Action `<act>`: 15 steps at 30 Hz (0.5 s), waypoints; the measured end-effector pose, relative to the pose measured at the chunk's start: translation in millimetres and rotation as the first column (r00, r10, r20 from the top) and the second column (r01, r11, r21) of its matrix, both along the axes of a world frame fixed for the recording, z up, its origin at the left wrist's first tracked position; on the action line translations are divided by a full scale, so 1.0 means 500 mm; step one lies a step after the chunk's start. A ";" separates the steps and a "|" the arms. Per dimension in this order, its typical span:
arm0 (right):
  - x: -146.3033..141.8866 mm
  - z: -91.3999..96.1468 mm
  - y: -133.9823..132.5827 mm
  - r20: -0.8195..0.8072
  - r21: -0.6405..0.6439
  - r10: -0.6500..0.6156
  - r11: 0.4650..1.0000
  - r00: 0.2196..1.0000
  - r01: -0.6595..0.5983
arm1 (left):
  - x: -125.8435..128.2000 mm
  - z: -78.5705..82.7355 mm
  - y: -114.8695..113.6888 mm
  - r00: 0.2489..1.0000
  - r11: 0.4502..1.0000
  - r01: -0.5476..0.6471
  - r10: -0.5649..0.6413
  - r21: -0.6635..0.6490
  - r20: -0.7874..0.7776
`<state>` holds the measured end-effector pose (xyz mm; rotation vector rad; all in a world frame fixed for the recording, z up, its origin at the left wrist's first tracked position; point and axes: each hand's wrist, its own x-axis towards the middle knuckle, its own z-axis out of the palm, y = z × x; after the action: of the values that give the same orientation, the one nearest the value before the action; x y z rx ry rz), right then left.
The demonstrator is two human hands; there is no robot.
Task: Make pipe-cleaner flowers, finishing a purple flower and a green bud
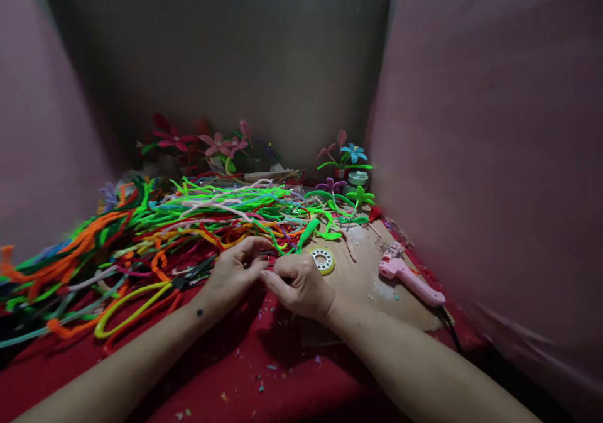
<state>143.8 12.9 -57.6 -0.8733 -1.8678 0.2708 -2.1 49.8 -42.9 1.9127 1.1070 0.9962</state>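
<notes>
My left hand [240,269] and my right hand [301,285] meet low over the middle of the red-covered table, fingertips almost touching. Both are closed in a pinch. A trace of red shows between them, too small and covered to name. Just beyond the fingers lies a heap of fuzzy pipe cleaners [221,206] in green, orange, pink and other colours. Beside my right hand rests a roll of tape [332,263] with a white, holed core. A yellow-looped tool [106,316], seemingly scissors with dark blades, lies left of my left wrist.
A pink glue gun [414,281] with a black cord lies on a cardboard sheet [362,288] at right. Pipe-cleaner flowers [354,153] and a small jar [358,181] stand at the back. Pink sheets [490,127] hang on both sides. Scraps dot the red cloth [245,373].
</notes>
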 end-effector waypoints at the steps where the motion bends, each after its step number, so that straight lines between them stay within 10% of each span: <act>1: -0.001 -0.001 0.001 0.004 0.004 -0.002 1.000 1.000 0.002 | 0.002 -0.009 -0.003 0.998 0.998 0.056 -0.056 0.034 -0.023; 8: -0.007 -0.007 -0.003 0.022 -0.020 0.058 0.998 0.998 -0.058 | 0.005 -0.039 -0.026 0.960 0.956 0.253 -0.229 0.148 -0.161; 15: 0.030 0.011 0.020 -0.163 -0.186 -0.197 0.968 0.967 0.166 | -0.046 -0.016 0.014 0.986 0.963 -0.067 0.104 0.263 -0.127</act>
<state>158.7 23.1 -52.2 -1.0944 -1.6010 0.3870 -25.3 57.0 -50.9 2.1867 1.1966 1.1132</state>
